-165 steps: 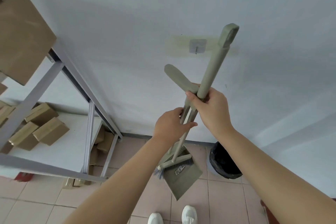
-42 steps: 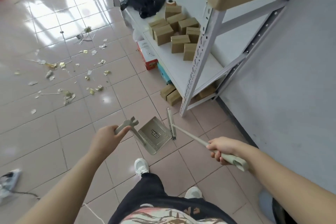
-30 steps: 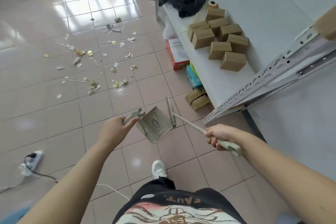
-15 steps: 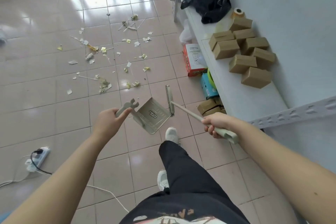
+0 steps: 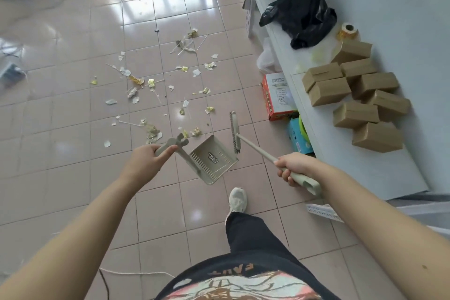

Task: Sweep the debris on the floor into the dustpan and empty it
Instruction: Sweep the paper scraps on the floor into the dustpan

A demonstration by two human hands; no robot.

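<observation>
Scraps of white and gold paper debris (image 5: 160, 85) lie scattered over the pink floor tiles ahead of me. My left hand (image 5: 146, 162) grips the handle of the grey-green dustpan (image 5: 214, 159), which hangs in the air above the floor, its tray open toward the debris. My right hand (image 5: 294, 168) is closed around the long handle of the matching broom (image 5: 235, 133). The broom head is raised just right of the dustpan tray.
A low white shelf (image 5: 323, 129) along the right wall carries several brown cardboard boxes (image 5: 353, 95) and a black plastic bag (image 5: 302, 14). A red box (image 5: 277, 97) and a blue box (image 5: 298, 137) sit under its edge. A white cord (image 5: 126, 273) lies near my feet.
I have walked forward toward the debris, which is now closer. Both hands keep their grip; dustpan and broom stay raised in front of me.
</observation>
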